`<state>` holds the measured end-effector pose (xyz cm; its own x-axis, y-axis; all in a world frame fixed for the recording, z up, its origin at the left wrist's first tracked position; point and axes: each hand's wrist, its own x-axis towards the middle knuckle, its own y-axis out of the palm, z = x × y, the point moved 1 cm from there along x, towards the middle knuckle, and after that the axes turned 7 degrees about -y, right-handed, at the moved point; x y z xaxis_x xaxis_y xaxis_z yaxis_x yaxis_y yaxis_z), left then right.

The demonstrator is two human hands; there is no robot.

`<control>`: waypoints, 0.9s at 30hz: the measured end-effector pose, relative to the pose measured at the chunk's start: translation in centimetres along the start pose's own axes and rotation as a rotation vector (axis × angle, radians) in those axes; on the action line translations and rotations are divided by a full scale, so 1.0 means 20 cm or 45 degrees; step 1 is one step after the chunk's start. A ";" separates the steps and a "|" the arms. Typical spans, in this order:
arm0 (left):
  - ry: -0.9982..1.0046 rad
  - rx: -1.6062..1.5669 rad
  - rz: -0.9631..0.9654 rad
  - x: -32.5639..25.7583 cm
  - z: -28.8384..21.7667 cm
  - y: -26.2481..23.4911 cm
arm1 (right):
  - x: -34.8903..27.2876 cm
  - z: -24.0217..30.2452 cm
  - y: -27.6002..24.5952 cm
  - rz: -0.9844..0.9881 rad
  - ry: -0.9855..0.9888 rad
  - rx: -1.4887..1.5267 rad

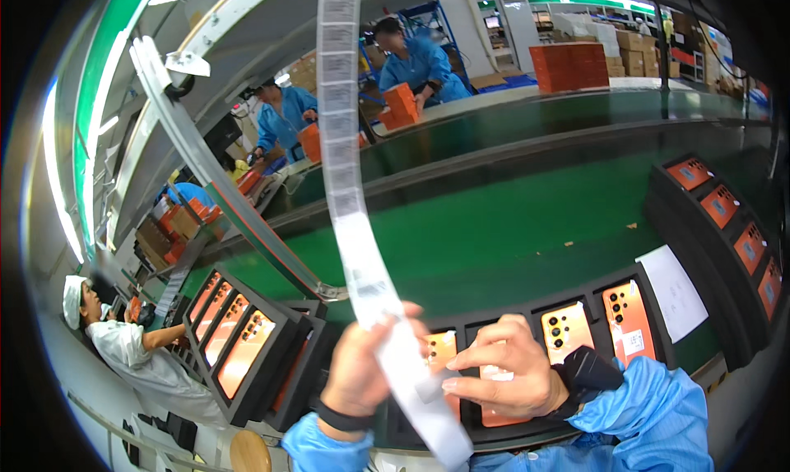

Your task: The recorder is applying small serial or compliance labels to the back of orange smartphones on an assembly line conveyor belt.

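Green belt (510, 233): The biggest thing here. A wide strip of it runs past the far side of the trays, so there is room to move that way. Two little scraps lie on it.
Tray pile (699, 258): Black and tall, on the right, with orange phones on top. It makes a wall on that side.
Leaning trays (276, 353): Tilted, at the left, with a co-worker's arm (164, 337) reaching to them. They leave less room beside the left hand.
Front tray (597, 311): Near the person's body. Its slots likely stop the phones from sliding. Its raised edges could bump fingers.
Label strip (341, 126): Long and pale, it hangs from above and bends down over the front tray's left part. Hanging like that probably puts its labels close to the hands.
White paper (676, 295): Just beside the front tray's right edge, between it and the tray pile.
Right hand (514, 365): Above the phones. Thumb and pointing finger are a little apart, by the strip. I cannot tell if a label sticks to them.
Left hand (358, 369): Blurry. Its fingers curl round the strip and seem to hold it, maybe to steady it.
Orange phones (621, 311): Four lie in the front tray, camera side up. The two on the left are partly covered by the strip and right hand.
White sticker (633, 343): Small, on the rightmost phone.
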<state>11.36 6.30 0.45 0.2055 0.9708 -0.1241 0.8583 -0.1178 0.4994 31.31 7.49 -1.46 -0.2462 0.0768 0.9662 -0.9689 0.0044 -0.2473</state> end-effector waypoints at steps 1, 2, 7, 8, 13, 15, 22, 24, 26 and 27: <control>0.053 -0.013 -0.027 -0.01 -0.08 -0.05 | 0.02 -0.01 -0.01 -0.021 0.010 0.067; 0.123 0.031 -0.051 -0.02 -0.15 -0.08 | 0.02 -0.02 -0.05 -0.004 0.005 0.020; 0.202 1.204 -0.295 0.07 -0.29 -0.18 | -0.01 -0.15 -0.16 -0.005 0.149 -0.171; 0.212 1.423 -0.196 0.13 -0.23 -0.21 | -0.01 -0.19 -0.17 0.000 0.147 -0.161; 0.185 2.242 -0.002 0.37 0.11 -0.30 | 0.02 -0.22 -0.18 0.025 0.089 -0.127; 0.187 2.435 -0.043 0.40 0.20 -0.22 | 0.00 -0.22 -0.19 0.038 0.114 -0.178; 0.563 2.570 -0.138 0.34 0.37 -0.19 | -0.10 -0.23 -0.19 0.022 0.229 -0.175; 0.533 2.488 -0.162 0.30 0.38 -0.21 | -0.12 -0.25 -0.18 -0.005 0.246 -0.164; 0.537 2.473 -0.154 0.26 0.39 -0.22 | -0.13 -0.26 -0.16 0.000 0.265 -0.150; 0.499 2.464 -0.170 0.26 0.39 -0.23 | -0.14 -0.27 -0.15 -0.007 0.286 -0.134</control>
<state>12.17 10.16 -9.16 0.2433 0.9442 0.2222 0.1874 0.1790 -0.9658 35.06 12.65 -3.73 -0.2184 0.2965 0.9297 -0.9596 0.1081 -0.2599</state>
